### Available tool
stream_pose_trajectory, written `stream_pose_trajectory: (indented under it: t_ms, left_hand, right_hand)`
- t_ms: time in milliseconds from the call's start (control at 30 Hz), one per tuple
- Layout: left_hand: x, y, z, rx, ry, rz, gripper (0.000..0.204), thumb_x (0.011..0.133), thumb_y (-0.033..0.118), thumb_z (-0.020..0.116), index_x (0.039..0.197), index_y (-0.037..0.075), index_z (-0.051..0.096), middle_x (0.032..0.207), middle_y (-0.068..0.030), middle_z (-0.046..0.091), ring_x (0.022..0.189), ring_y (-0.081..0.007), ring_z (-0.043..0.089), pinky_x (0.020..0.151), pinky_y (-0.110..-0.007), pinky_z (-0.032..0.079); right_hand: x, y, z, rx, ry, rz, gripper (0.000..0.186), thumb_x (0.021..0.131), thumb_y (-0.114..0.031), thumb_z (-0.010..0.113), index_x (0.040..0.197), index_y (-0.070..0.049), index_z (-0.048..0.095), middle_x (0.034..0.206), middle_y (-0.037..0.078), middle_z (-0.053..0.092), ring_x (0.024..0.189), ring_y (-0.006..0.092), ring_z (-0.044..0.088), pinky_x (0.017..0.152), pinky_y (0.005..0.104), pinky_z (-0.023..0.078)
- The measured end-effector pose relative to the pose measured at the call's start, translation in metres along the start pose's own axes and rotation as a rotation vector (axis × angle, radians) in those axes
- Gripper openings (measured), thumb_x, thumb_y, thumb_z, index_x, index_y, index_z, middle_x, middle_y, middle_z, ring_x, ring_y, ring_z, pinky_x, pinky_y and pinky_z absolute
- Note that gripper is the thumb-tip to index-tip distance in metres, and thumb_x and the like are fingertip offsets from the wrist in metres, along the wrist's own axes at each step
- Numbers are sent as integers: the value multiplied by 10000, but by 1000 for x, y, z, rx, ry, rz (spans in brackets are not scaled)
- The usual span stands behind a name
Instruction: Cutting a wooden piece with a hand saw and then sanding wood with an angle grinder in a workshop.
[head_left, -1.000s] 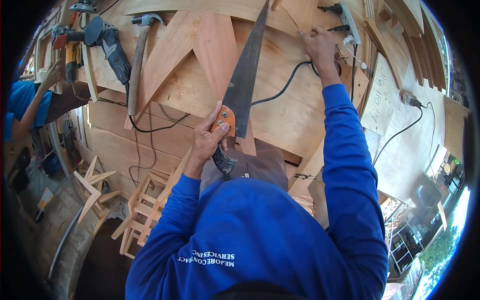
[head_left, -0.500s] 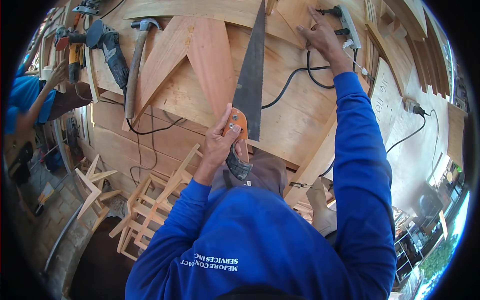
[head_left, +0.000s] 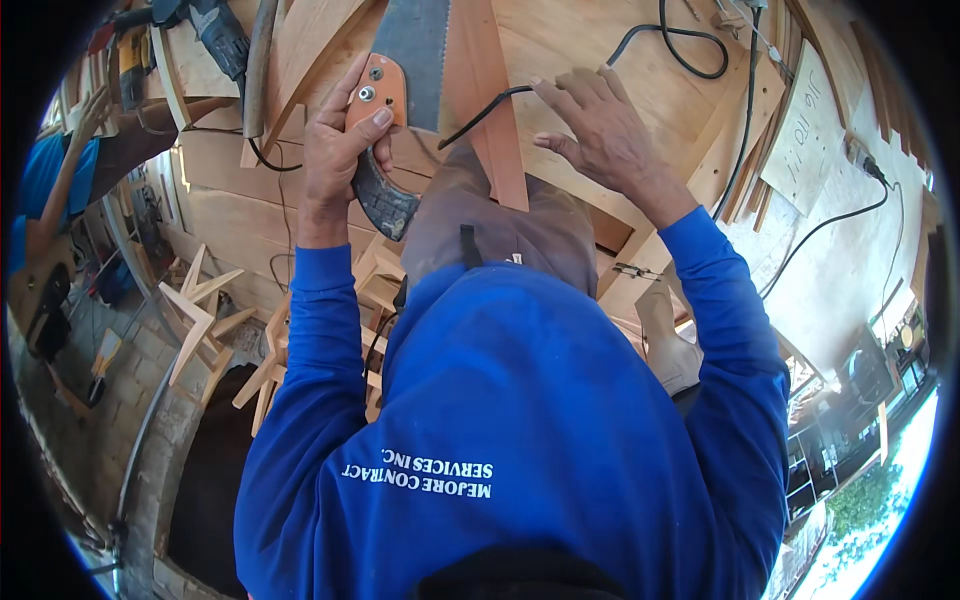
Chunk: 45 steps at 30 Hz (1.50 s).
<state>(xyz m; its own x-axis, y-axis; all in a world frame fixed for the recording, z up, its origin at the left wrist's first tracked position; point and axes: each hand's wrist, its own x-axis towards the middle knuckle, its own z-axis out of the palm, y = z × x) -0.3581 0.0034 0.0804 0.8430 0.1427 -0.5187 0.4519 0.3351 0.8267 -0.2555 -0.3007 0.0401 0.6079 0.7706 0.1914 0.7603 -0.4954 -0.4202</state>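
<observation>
My left hand [head_left: 345, 140] is wrapped round the orange-and-black handle of a handsaw [head_left: 412, 60], its thumb on the orange part. The wide grey blade points away from me, and its far end is out of view. Just right of the blade, a tapered reddish board [head_left: 490, 110] reaches past the bench's near edge over my lap. My right hand [head_left: 605, 135] is held right of that board, fingers spread, with nothing in it. A black cable [head_left: 510, 92] crosses the board near my right fingertips.
On the left of the wooden bench [head_left: 560, 45] lie a grinder [head_left: 218, 38] and a hammer, its wooden handle [head_left: 260, 70] showing. Wooden frames [head_left: 200, 310] stand on the floor below. A co-worker's blue sleeve [head_left: 45, 185] is at far left. Plugged cords [head_left: 870, 165] run along the right.
My right hand has drawn back from the power strip toward me. The saw has moved left and nearer in my left hand. The tapered board now lies right of the blade, closer to me.
</observation>
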Motion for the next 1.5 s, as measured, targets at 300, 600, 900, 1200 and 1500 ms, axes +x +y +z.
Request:
stream_pose_trajectory:
  t_ms: [300, 600, 900, 1200, 1500]
  left_hand:
    - [14, 10, -42, 50, -47, 132, 693, 930, 39, 691, 1539, -8, 364, 873, -86, 677, 580, -95, 583, 508, -236, 526]
    - [-1, -12, -1, -200, -46, 65, 700, 975, 85, 665, 1582, 76, 315, 902, -86, 665, 567, -96, 597, 499, -252, 550]
    - [23, -80, 137, -297, 17, 80, 602, 1043, 143, 580, 1583, 83, 322, 914, -39, 639, 580, -74, 552, 488, -253, 520]
    - [13, -99, 193, -298, 179, 44, 619, 1043, 127, 573, 1590, 66, 291, 891, -41, 618, 584, -77, 548, 495, -262, 521]
    - [24, -111, 207, -273, 227, 24, 641, 1033, 128, 589, 1588, 45, 280, 796, -36, 610, 545, -82, 545, 479, -276, 521]
  right_hand:
    - [-71, -45, -59, 155, -847, 79, 270, 882, -365, 689, 839, -98, 702, 833, 88, 677, 884, 279, 622, 1103, 512, 363]
    - [-79, -27, -88, -71, -783, 440, 170, 798, -135, 727, 936, -37, 730, 853, 145, 674, 966, 327, 648, 1062, 488, 435]
    - [101, 141, -65, -354, 219, 231, 497, 948, -333, 671, 1349, -57, 570, 1397, 183, 570, 1319, 364, 509, 1066, 440, 428]
    - [138, 256, -24, -312, -202, 231, 654, 997, -481, 549, 1560, -193, 381, 1668, 83, 260, 1502, 300, 313, 1186, 529, 286]
    - [137, 248, -61, -487, -261, -550, 349, 738, -280, 725, 1048, -128, 775, 1309, 229, 627, 1373, 444, 450, 1069, 535, 419]
